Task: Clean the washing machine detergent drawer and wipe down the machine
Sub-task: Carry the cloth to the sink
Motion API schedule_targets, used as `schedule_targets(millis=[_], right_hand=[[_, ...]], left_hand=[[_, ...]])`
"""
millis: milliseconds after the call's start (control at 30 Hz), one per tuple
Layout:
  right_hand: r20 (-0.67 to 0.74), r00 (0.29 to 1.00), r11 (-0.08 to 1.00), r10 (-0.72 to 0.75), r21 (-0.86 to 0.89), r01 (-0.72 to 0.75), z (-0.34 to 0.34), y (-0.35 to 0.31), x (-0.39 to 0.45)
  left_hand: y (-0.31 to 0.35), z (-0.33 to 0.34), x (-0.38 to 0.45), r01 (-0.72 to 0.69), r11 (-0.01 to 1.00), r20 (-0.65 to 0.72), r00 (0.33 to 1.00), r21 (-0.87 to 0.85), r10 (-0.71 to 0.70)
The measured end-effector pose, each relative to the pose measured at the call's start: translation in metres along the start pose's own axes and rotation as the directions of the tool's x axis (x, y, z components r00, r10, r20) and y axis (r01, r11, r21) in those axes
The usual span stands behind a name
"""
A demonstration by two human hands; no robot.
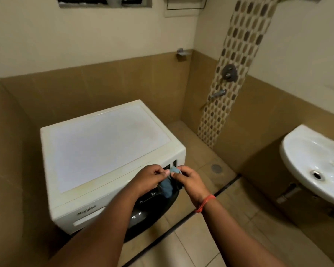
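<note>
Head camera view, looking down at two bare forearms reaching forward over a tiled bathroom floor (pixel 197 234). Nearest the viewer, the right wrist carries an orange thread band (pixel 204 203). Beyond it, the left hand (pixel 149 177) and the right hand (pixel 189 179) meet in front of the front right corner of a white washing machine (pixel 104 147). Both hands have curled fingers pinching a small blue-grey cloth (pixel 167 186), which is bunched between them and hangs down a little. The hands are held above the machine's dark round door (pixel 152 205), which faces the viewer at the front of the machine.

At the machine's front left corner, a long pale panel, likely the detergent drawer (pixel 86 220), sits closed below the brand lettering. Dark control windows show at the front right edge, just past the cloth. The machine's flat white top is bare and slightly stained.

To the right, well apart from the machine, a white wash basin (pixel 305 162) juts from the brown tiled wall. Farther back, a round floor drain (pixel 216 167) lies near the far corner, and a wall tap (pixel 218 94) is fixed on a strip of patterned mosaic tiles.
</note>
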State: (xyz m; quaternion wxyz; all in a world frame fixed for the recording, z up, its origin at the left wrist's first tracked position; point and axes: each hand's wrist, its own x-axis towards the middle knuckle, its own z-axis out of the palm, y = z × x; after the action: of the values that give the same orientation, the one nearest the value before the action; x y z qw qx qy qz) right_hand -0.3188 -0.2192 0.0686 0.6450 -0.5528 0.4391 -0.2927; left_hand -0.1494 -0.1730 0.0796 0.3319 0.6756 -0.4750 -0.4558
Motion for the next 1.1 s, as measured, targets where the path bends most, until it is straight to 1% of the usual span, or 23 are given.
schedule_targets(millis=[67,200,233,300,400,467,533,567,633,733,800,900,1000,1100], right_hand=[[-0.057,0.997,0.989,-0.061,-0.136,0.053,-0.042,-0.009,-0.008],[-0.083,0.986,0.943,-0.146,-0.314,0.113,-0.138,-0.023,-0.029],[-0.106,0.981,0.930,-0.162,-0.348,0.116,-0.166,-0.026,-0.034],[-0.139,0.975,0.918,-0.173,-0.381,0.109,-0.217,-0.030,-0.044],[-0.204,0.964,0.936,-0.173,-0.338,0.096,-0.285,-0.037,-0.058],[-0.277,0.947,0.961,-0.163,-0.263,0.089,-0.327,-0.041,-0.071],[-0.352,0.926,0.984,-0.139,-0.158,0.087,-0.362,-0.044,-0.083],[-0.389,0.913,0.990,-0.118,-0.112,0.080,-0.381,-0.045,-0.089],[-0.456,0.887,0.997,-0.073,-0.048,0.058,-0.415,-0.045,-0.099],[-0.572,0.820,0.999,-0.013,0.023,0.031,-0.459,-0.038,-0.110],[-0.661,0.750,0.996,0.028,0.079,0.031,-0.486,-0.032,-0.113],[-0.758,0.647,0.986,0.081,0.156,0.058,-0.521,-0.020,-0.115],[-0.830,0.543,0.970,0.124,0.216,0.109,-0.554,-0.014,-0.114],[-0.877,0.461,0.968,0.135,0.217,0.129,-0.586,-0.017,-0.112]], left_hand=[[0.023,0.030,0.012,-0.056,0.997,0.023,0.998,0.060,0.054],[0.074,0.117,0.035,-0.158,0.980,0.051,0.987,0.117,0.153],[0.089,0.142,0.041,-0.170,0.979,0.057,0.985,0.115,0.164],[0.115,0.190,0.052,-0.179,0.982,0.081,0.981,0.053,0.175],[0.145,0.251,0.068,-0.171,0.980,0.112,0.977,-0.098,0.182],[0.163,0.289,0.074,-0.140,0.979,0.164,0.973,-0.148,0.164],[0.177,0.320,0.077,-0.075,0.978,0.279,0.952,-0.194,0.129],[0.185,0.335,0.080,-0.031,0.974,0.350,0.930,-0.226,0.111],[0.202,0.363,0.086,0.040,0.961,0.428,0.900,-0.275,0.085],[0.225,0.401,0.102,0.093,0.931,0.406,0.912,-0.354,0.063],[0.240,0.429,0.117,0.129,0.908,0.379,0.925,-0.398,0.035],[0.262,0.470,0.141,0.177,0.860,0.365,0.931,-0.479,0.012],[0.287,0.513,0.169,0.171,0.830,0.352,0.936,-0.531,0.032],[0.311,0.550,0.195,0.140,0.851,0.394,0.915,-0.507,0.084]])
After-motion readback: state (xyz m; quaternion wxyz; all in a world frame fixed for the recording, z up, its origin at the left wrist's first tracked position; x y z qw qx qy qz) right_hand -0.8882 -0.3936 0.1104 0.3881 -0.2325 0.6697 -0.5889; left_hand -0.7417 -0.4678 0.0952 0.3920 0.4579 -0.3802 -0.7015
